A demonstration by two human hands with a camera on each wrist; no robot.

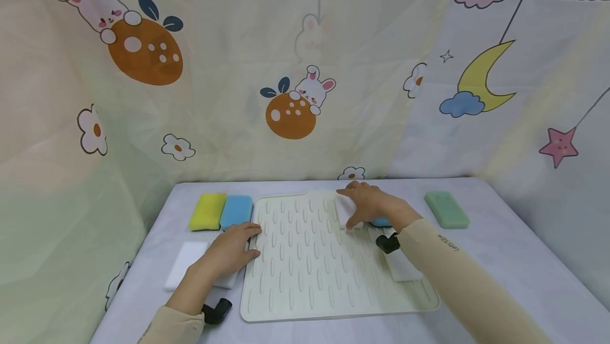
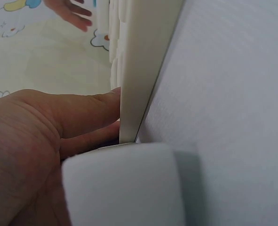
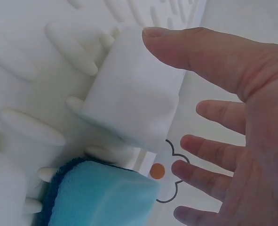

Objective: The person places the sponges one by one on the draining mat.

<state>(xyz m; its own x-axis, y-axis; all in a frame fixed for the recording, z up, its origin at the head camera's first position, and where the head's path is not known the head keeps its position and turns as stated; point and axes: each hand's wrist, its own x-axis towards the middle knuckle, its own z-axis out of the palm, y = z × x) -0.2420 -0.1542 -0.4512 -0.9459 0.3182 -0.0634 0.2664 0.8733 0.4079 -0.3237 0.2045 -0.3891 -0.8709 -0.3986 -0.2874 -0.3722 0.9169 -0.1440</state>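
Observation:
A cream ridged drying mat (image 1: 305, 286) lies on the white table. My left hand (image 1: 231, 249) rests at its left edge; in the left wrist view the thumb (image 2: 91, 110) and a finger touch the rim (image 2: 148, 61). Over the mat's back right part, my right hand (image 1: 367, 204) spreads around a white sponge (image 3: 134, 84). The right thumb (image 3: 176, 47) is at the sponge's upper corner, while the other fingers are spread and apart from it. A blue sponge (image 3: 101, 193) with a dark scouring side sits beside that white one, partly hidden by the right hand in the head view.
Another white sponge (image 1: 402, 267) lies on the mat's right side, under the right forearm. Left of the mat are a yellow sponge (image 1: 207, 211), a blue sponge (image 1: 236, 210) and white sponge material (image 1: 186, 262) partly behind my left arm. A green sponge (image 1: 447, 209) lies at the right.

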